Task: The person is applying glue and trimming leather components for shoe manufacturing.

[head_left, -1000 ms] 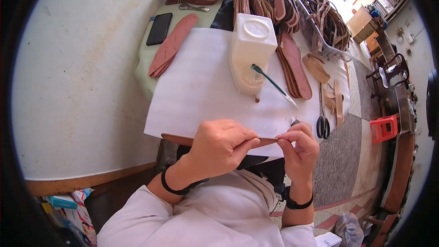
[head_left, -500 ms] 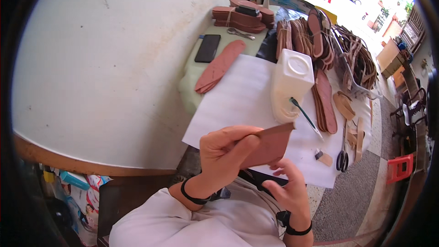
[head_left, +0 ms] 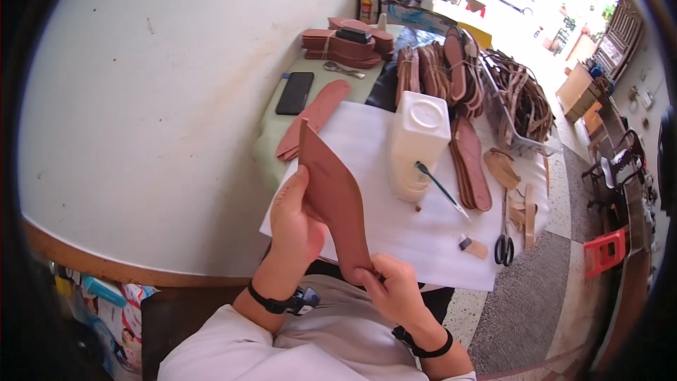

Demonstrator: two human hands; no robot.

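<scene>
Between my two hands I hold a reddish-brown shoe insole [head_left: 329, 190], tilted up over the near edge of the table. My left hand [head_left: 296, 215] is closed round its side, thumb on the face and the fingers behind it. Its lower end is pinched by my right hand [head_left: 395, 289] between thumb and fingers. Beyond it, a few similar insoles [head_left: 316, 116] lie on the white sheet's left edge. A white plastic container [head_left: 419, 137] with a cut opening stands to the right, a green-handled brush [head_left: 441, 189] leaning out of it.
Bundled insoles [head_left: 338, 48] lie at the far left, with more bundles [head_left: 431, 70] behind the container. Nearby are a black phone [head_left: 295, 93], an insole stack [head_left: 469, 162], scissors [head_left: 504, 247] and tan scraps [head_left: 502, 168]. A clear bin [head_left: 511, 123] holds strips. A wall [head_left: 155, 113] borders the left.
The insole has turned from edge-on and bent to showing its long face. My right hand has closed on its lower end, and my left hand has moved left. The view has shifted slightly.
</scene>
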